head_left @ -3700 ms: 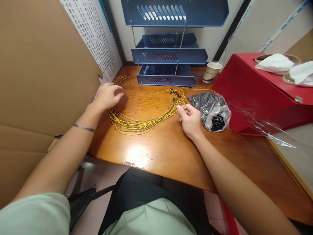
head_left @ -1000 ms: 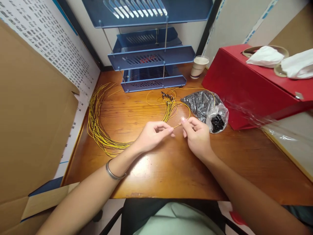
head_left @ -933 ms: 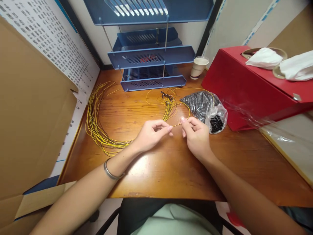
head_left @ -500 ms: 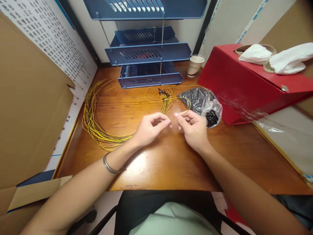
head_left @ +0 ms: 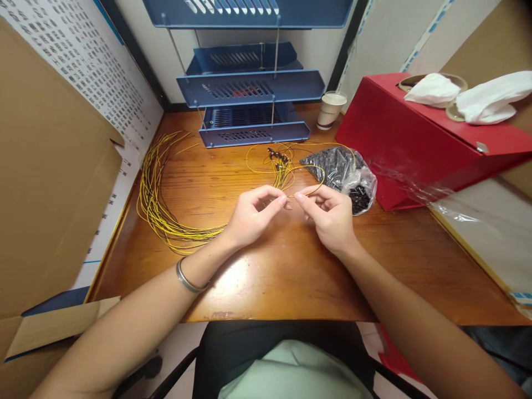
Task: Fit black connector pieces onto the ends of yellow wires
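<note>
A bundle of thin yellow wires (head_left: 158, 205) curves across the wooden desk (head_left: 291, 266), several ends capped in black (head_left: 277, 157). My right hand (head_left: 330, 219) pinches the free end of one yellow wire (head_left: 318, 180) that loops back toward the capped ends. My left hand (head_left: 253, 213) is pinched shut just left of that tip, fingertips almost touching the right hand's; what it holds is too small to name. A clear plastic bag of small black parts (head_left: 347, 177) lies just right of my right hand.
A blue three-tier letter tray (head_left: 249, 88) stands at the back, a paper cup (head_left: 328, 110) beside it. A red box (head_left: 415, 138) with white cloths fills the right. Cardboard (head_left: 50, 177) walls the left side. Clear plastic sheet (head_left: 477, 221) lies at right.
My left hand left the wire bundle at far left and came to the middle. Over the last second both pinched hands drew closer until the fingertips nearly meet.
</note>
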The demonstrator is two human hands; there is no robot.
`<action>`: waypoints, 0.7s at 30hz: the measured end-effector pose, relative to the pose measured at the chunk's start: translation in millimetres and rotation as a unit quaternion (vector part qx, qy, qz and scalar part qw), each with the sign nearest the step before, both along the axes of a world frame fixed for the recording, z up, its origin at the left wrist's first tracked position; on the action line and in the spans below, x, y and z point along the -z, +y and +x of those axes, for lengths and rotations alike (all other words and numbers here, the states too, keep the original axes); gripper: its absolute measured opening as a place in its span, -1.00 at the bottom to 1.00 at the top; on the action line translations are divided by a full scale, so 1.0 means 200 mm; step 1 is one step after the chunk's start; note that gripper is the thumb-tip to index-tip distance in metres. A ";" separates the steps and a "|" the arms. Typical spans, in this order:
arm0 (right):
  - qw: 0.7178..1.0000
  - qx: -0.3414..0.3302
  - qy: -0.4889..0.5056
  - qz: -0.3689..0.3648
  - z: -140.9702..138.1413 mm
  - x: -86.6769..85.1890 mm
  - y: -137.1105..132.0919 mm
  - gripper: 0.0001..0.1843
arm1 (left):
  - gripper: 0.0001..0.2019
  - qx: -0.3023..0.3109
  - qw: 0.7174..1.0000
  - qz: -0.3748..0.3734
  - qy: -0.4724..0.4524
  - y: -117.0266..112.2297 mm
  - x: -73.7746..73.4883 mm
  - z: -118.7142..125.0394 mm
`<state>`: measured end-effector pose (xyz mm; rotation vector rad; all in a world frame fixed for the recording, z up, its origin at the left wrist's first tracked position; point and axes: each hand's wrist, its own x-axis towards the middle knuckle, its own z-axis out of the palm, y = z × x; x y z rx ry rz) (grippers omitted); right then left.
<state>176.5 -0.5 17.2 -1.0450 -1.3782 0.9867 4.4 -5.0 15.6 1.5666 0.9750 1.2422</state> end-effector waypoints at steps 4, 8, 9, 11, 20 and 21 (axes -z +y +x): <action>1.000 -0.005 -0.001 0.001 0.00 0.00 0.00 -0.79 | -0.78 -0.005 1.000 0.002 0.005 0.00 0.00 0.00; 1.000 -0.006 -0.006 -0.003 0.00 -0.01 -0.01 -0.78 | -0.76 -0.001 1.000 -0.010 0.013 0.00 0.00 0.00; 1.000 -0.010 -0.004 -0.005 0.00 -0.01 -0.01 -0.78 | -0.75 0.002 1.000 -0.013 0.016 -0.01 0.00 0.00; 1.000 -0.018 0.003 -0.004 0.00 -0.01 -0.01 -0.78 | -0.75 0.008 1.000 -0.017 0.021 -0.01 0.01 0.00; 1.000 -0.025 0.006 0.000 -0.01 -0.02 -0.02 -0.84 | -0.80 0.006 1.000 -0.008 0.009 -0.01 0.01 0.01; 1.000 -0.023 0.003 -0.001 -0.01 -0.02 -0.02 -0.84 | -0.80 0.005 1.000 -0.009 0.009 -0.01 0.01 0.01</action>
